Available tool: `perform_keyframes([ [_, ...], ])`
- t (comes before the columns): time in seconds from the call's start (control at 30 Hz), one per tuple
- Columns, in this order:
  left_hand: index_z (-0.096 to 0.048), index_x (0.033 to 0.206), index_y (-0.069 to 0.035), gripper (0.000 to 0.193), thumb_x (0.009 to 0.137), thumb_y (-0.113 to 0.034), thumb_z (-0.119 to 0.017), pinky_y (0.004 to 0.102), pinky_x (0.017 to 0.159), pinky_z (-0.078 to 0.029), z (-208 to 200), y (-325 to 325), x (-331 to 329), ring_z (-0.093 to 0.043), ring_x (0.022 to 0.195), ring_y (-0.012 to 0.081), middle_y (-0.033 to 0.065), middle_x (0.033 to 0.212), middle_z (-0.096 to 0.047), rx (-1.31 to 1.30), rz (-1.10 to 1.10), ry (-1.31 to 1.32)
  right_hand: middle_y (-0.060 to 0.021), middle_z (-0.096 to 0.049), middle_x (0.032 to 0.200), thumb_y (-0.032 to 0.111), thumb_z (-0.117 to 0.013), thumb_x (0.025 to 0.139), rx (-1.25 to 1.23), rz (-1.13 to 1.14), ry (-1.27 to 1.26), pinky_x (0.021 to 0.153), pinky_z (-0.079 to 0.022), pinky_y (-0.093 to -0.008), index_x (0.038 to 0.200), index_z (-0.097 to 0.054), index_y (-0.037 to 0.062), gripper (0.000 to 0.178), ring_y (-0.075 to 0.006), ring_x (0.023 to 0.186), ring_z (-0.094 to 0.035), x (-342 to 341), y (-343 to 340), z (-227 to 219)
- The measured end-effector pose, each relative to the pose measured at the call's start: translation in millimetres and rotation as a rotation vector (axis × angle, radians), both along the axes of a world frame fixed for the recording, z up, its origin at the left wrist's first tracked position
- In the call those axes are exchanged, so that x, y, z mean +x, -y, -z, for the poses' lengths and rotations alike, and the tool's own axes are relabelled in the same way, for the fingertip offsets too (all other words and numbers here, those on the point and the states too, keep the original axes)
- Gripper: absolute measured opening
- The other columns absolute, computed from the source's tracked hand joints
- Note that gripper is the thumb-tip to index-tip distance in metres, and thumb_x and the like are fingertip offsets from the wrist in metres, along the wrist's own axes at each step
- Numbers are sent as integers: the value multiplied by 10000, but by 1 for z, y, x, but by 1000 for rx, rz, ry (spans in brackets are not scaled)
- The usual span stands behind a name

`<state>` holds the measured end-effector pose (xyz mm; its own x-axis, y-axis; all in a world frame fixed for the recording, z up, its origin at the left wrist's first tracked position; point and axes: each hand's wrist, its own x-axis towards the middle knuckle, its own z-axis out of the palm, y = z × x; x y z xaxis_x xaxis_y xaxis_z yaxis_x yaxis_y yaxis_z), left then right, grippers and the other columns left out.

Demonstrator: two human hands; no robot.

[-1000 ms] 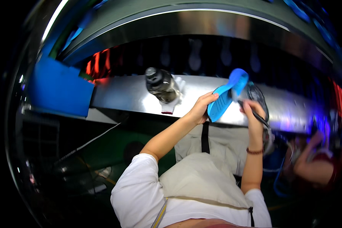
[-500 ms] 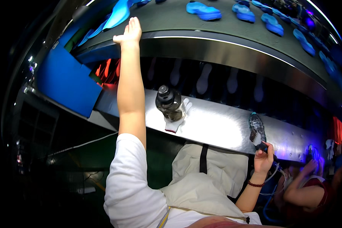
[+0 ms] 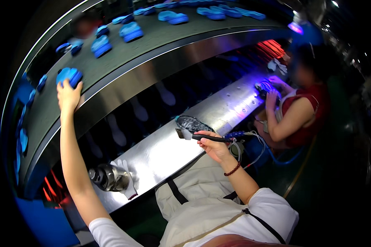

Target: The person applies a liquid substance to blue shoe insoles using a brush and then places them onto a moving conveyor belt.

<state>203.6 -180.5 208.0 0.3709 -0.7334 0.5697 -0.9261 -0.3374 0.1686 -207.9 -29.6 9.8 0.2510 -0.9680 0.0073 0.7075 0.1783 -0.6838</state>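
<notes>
A blue shoe sole (image 3: pixel 72 75) lies on the conveyor belt at the upper left. My left hand (image 3: pixel 69 98) reaches out to it, thumb and fingers closed about its near end. Before my lap, my right hand (image 3: pixel 212 145) holds a brush (image 3: pixel 208 137) by its black handle. Its flat bristle end points left, just over the near edge of a dark, glossy shoe outsole (image 3: pixel 191 123) on the metal bench. Whether the bristles touch the outsole I cannot tell. Thin tubes run from the back of the handle.
Several more blue soles (image 3: pixel 130 31) lie along the curving belt (image 3: pixel 115 53). On the metal bench (image 3: pixel 160 152) a dark bottle (image 3: pixel 109 178) rests on a white glove (image 3: pixel 130 181). Pale soles (image 3: pixel 139 109) sit on a dark lower level. A co-worker (image 3: pixel 294 107) works at the right under violet light.
My view has turned to the right. My left hand, open and outstretched before, now closes on a blue sole. The brush in my right hand now points left beside the outsole.
</notes>
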Motion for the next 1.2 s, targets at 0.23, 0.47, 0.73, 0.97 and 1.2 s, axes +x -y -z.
perform_keyframes([
  [0.23,-539,893,5,223,804,-195,-586,325,894,-339,14,-55,-22,-487,1000,251,146,1112,-506,-664,579,-84,-111,-595,989,7,-547,783,-3,33,-16,710,-475,-245,1016,-558,15,234,-153,848,-576,-9,-7,5],
  [0.47,-497,1080,-12,335,762,-116,-516,352,790,-446,88,-162,-77,-569,826,203,87,895,-575,-721,800,-1833,-123,-602,970,20,-546,784,13,36,-14,790,-456,-272,993,-568,-14,213,-183,897,-571,-8,0,-5],
  [0.73,-277,1270,27,723,770,-450,-491,466,890,-399,220,-210,-124,-511,1002,348,210,1161,-466,-10,1020,-2514,-165,-609,928,19,-545,752,-124,-163,-69,846,-423,-300,954,-564,-51,215,-201,881,-580,20,-13,-25],
  [0.97,-352,1253,-33,996,679,-794,-65,463,881,-401,206,-204,-201,-516,976,323,207,1101,-495,109,960,-2727,-94,-611,873,52,-552,790,-44,-149,-211,734,-447,-254,968,-578,-33,200,-136,802,-562,56,25,-16],
  [1.2,-340,1259,-76,824,772,-707,-132,410,965,-313,216,-198,-218,-433,1095,269,138,1175,-451,-15,751,-2558,-60,-623,808,83,-616,745,-532,-6,-814,641,-452,-227,900,-625,1,175,-101,731,-574,85,20,-43],
])
